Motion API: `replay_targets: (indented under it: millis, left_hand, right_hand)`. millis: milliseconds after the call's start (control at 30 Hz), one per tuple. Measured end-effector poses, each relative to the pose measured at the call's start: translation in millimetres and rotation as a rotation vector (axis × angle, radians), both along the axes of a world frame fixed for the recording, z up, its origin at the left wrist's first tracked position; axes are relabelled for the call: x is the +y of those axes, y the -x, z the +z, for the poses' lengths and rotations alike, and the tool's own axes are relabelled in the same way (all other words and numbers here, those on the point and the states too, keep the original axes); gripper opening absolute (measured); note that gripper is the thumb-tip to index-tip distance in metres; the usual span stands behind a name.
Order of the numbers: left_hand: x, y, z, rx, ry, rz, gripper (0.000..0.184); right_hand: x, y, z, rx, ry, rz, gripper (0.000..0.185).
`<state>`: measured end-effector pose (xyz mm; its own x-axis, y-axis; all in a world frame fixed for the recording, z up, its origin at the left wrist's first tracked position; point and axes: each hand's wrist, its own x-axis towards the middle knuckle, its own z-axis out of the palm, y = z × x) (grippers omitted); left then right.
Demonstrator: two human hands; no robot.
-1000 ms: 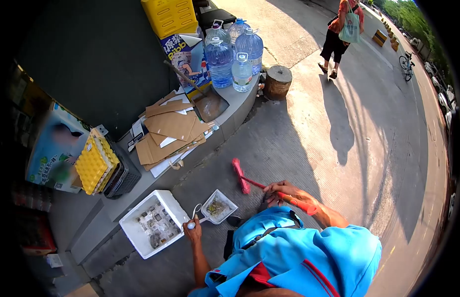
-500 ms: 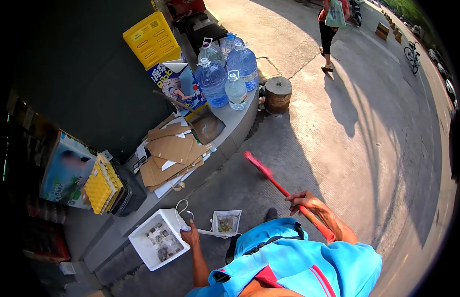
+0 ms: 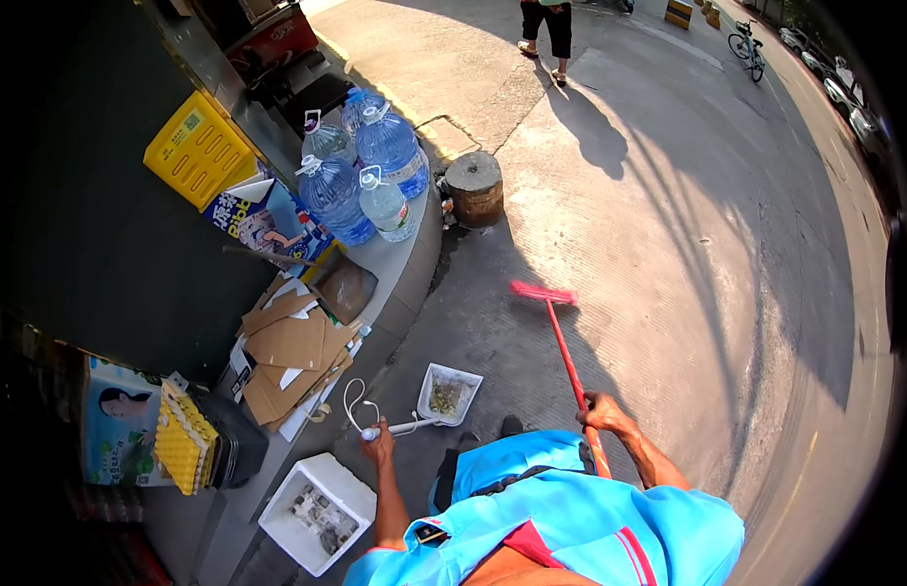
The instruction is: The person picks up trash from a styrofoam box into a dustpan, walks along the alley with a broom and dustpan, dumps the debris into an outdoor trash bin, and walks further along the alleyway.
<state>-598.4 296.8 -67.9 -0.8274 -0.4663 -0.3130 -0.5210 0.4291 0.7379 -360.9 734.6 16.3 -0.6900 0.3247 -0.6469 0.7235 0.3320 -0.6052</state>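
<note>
Gripping the broom: a person's right hand (image 3: 606,414), fingers curled around the red broom (image 3: 563,352) partway along its handle, a hold that presumably lets one arm steer it at a slant.
Broom head: pink-red bristles (image 3: 543,293) lie ahead of the person, near the line between shade and sunlight, well apart from the dustpan; blur hides whether they touch the pavement (image 3: 658,264).
Dustpan handle: the left hand (image 3: 379,442) is closed around the far end of the white handle, probably to keep the dustpan (image 3: 457,372) steady with the arm low.
White pan: it sits just in front of the shoes (image 3: 512,426), open side up, which likely keeps its small load of debris (image 3: 444,397) inside; whether its base meets the ground cannot be told.
Foam box: a white box (image 3: 344,484) stands open beside the left forearm, dark and pale bits inside, apparently set close to the ledge (image 3: 406,283) and out of the walkway.
Ledge: flattened cardboard (image 3: 292,342) lies piled there, with large water bottles (image 3: 333,195) grouped upright near the curved end, seemingly stored off the ground.
Passer-by: a pedestrian (image 3: 546,29) is partly visible beyond, well apart from the broom.
</note>
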Motion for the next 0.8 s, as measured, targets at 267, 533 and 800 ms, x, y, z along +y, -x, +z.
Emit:
replay_targets:
  millis: [267, 533, 800]
  left_hand:
    - [38, 60, -70, 0.12, 0.41, -0.158, 0.05]
    - [73, 88, 17, -0.184, 0.013, -0.265, 0.03]
    - [120, 109, 57, -0.192, -0.228, -0.264, 0.019]
  right_hand:
    - [-8, -42, -37, -0.141, -0.045, -0.213, 0.067]
    - [4, -26, -94, -0.314, 0.212, -0.631, 0.026]
    - [39, 16, -39, -0.366, 0.261, -0.722, 0.022]
